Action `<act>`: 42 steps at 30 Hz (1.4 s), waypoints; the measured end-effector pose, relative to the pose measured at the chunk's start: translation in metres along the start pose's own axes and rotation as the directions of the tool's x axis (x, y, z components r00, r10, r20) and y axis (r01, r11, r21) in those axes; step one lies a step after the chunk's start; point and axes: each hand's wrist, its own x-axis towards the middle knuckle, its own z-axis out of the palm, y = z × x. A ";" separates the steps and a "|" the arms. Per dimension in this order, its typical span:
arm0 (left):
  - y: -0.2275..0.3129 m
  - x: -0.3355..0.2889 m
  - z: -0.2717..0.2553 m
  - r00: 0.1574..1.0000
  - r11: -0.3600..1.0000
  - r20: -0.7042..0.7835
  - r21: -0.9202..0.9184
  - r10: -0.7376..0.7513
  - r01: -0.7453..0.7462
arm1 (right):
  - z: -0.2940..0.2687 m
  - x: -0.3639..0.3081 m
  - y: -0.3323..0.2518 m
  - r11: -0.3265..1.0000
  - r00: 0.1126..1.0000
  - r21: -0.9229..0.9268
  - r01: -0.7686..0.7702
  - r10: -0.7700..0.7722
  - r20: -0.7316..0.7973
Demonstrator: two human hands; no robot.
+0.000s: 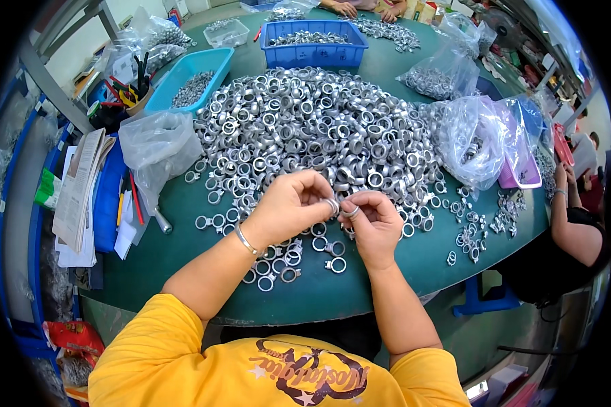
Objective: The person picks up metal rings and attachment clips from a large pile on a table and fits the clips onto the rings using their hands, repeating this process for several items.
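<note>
Near the front of the big pile, my left hand (284, 207) pinches a silvery metal ring (332, 206) between thumb and fingers. Just beside it, my right hand (375, 229) is closed on another metal ring (351, 212). The two rings are held close together; whether they touch I cannot tell. Behind both hands rises a wide heap of similar metal rings (305, 129), many with a small lug on one side. Between my forearms lies a smaller scatter of loose rings (266, 282) on the green table (183, 271).
A blue crate (312, 57) and a turquoise tray (214, 78) hold metal parts. Clear plastic bags (159, 146) flank the heap, with a purple basket (523, 178) at right. Newspapers (81, 197) and pens lie left. Other people's hands (346, 9) work at the far edge.
</note>
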 end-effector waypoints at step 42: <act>-0.010 0.004 0.002 0.987 0.978 -0.161 0.207 0.025 0.009 | -0.003 -0.001 0.003 0.997 0.998 0.070 0.015 -0.019 0.055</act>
